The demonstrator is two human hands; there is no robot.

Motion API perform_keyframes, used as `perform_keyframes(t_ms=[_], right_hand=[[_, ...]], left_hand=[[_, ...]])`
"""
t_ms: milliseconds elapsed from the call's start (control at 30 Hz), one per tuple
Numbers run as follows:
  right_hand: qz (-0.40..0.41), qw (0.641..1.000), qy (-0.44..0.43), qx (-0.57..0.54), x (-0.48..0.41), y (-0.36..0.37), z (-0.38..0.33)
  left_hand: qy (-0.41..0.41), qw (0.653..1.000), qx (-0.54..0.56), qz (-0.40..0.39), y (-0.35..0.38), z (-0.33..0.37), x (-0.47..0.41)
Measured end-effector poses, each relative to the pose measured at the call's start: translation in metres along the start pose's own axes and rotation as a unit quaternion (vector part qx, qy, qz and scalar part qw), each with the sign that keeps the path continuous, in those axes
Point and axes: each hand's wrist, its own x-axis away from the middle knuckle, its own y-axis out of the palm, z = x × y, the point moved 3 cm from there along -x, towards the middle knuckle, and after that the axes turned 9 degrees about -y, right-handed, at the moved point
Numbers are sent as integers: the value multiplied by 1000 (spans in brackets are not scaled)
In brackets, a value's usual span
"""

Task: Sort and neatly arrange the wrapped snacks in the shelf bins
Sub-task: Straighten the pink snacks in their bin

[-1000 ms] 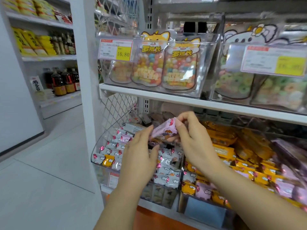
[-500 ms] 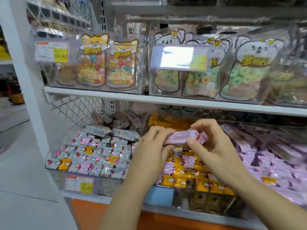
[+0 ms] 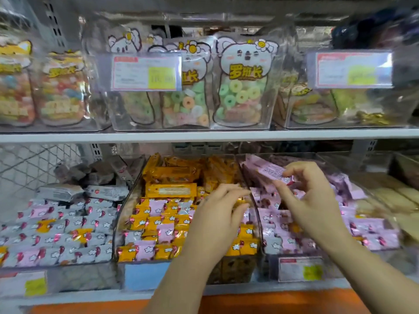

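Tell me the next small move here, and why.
Probably lower the pink bar in the right hand into the right-hand bin and loosen the grip. The bar is pinched, tilted, above that bin, whose wrappers are mostly the same pink. The left hand lies over the orange bin; whether it holds anything is unclear.

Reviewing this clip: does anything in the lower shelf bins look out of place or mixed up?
Yes. Pink packets sit in the mostly orange middle bin, and orange packets lie in the mostly grey left bin. The right hand holds a pink bar over the pink bin.
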Motion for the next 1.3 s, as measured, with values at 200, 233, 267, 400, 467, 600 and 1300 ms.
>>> perform_keyframes(t_ms=[200,233,267,400,467,600,1300], right_hand=[[-6,999,9,37,6,-38,33],[-10,999,7,39,8,-43,37],[-13,999,6,39,9,-47,42],[-32,999,8,38,13,-57,53],[-58,998,7,36,12,-54,56],[-78,996,14,51,11,-47,54],[-261,963,65,9,15,-50,23]], left_hand=[[8,999,10,-32,33,11,-7],[10,999,5,-32,36,12,-8],[11,1000,0,-30,39,12,-9],[11,1000,-18,-18,41,15,-8],[9,999,-29,-14,41,16,-6],[-1,999,-47,-19,41,19,-4],[-2,996,-90,14,31,52,-6]])
